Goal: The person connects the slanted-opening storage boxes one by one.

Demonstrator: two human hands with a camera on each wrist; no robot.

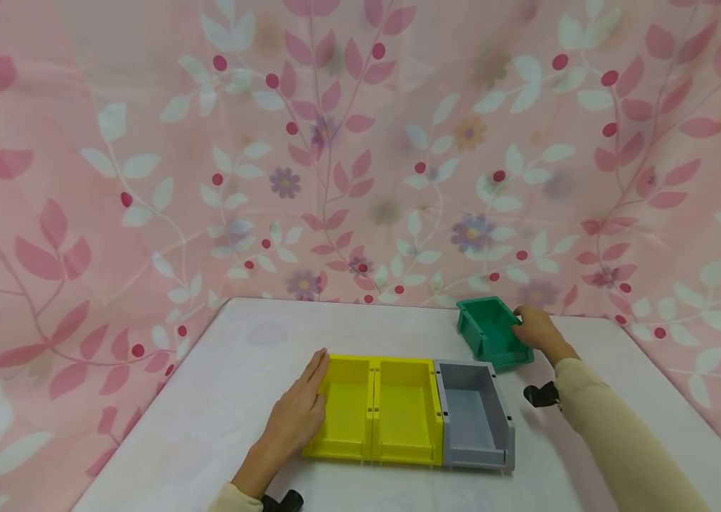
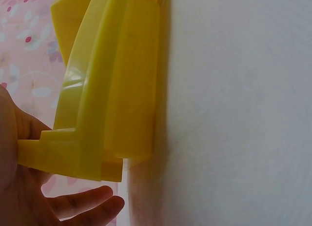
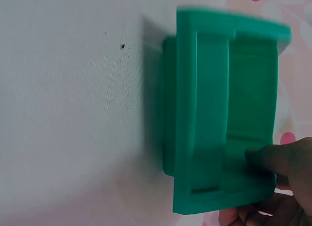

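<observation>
Two yellow bins, the left one (image 1: 344, 409) and the middle one (image 1: 405, 409), stand side by side with a grey bin (image 1: 468, 419) against their right side. My left hand (image 1: 296, 416) rests along the outer left side of the left yellow bin, its fingers nearly straight; the left wrist view shows the fingers spread by that bin's corner. Behind the grey bin, my right hand (image 1: 538, 333) pinches a green bin (image 1: 488, 333) by its right wall. The thumb (image 3: 270, 157) lies inside that wall and the other fingers outside, as the right wrist view shows.
The bins are on a white table (image 1: 226, 398). A pink floral cloth (image 1: 360, 178) hangs behind the table and along its sides. Black wrist pieces (image 1: 541, 395) show at both sleeves.
</observation>
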